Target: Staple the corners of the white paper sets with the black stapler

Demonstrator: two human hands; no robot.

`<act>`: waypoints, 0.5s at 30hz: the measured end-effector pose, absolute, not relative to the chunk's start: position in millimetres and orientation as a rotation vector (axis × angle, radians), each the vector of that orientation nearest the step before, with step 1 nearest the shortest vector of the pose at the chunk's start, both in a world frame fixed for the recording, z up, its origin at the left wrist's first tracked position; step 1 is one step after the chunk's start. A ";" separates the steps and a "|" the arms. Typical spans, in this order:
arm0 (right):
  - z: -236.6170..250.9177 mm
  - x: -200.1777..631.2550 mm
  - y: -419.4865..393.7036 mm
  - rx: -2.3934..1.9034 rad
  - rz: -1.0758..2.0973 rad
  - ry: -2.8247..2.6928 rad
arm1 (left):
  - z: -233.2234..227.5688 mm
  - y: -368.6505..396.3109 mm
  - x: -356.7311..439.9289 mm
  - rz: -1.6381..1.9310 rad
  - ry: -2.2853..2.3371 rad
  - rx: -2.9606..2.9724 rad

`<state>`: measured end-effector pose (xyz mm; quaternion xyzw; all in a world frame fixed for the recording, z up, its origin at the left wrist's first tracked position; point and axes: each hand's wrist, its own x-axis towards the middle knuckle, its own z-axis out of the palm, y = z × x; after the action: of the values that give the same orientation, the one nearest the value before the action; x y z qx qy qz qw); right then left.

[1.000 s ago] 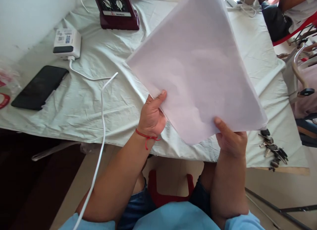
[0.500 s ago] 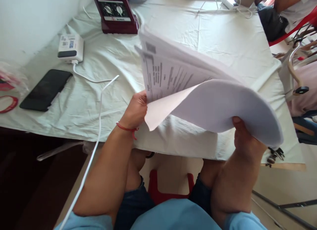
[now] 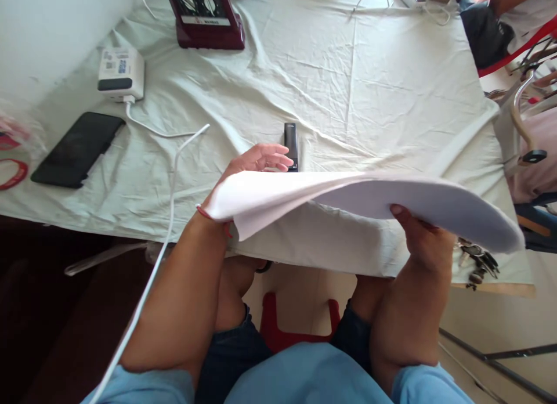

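A stack of white paper sheets bows across in front of me, above the table's near edge. Its right part is gripped by my right hand, thumb on the near face and the other fingers hidden beneath. My left hand is at the stack's left end, partly covered by the sheets, with its fingers stretched out past their upper edge. Just beyond those fingertips lies a narrow black object, which looks like a stapler; its lower end is hidden.
A black phone, a white box-shaped device with a white cable, and a dark red device with knobs are on the left. Keys lie at the right front corner. Another person's arm shows at upper right.
The stack's left end has swung down and flattened, so its printed side no longer shows. My left hand has let go and its fingers have straightened. The black object has come into view.
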<state>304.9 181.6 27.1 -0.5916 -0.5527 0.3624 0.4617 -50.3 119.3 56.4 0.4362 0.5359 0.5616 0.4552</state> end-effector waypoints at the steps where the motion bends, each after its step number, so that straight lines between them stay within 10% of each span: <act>1: 26.0 307.0 181.3 -1.482 0.905 -1.359 | 59.0 119.0 -50.6 1.321 1.315 1.072; 15: 27.5 299.5 187.9 -1.475 0.828 -1.384 | 36.6 120.0 -51.0 1.196 1.561 1.022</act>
<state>299.5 187.9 27.5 -0.5993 -0.5623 0.3363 0.4600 -51.0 120.0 36.6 0.4125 0.6303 0.4830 0.4464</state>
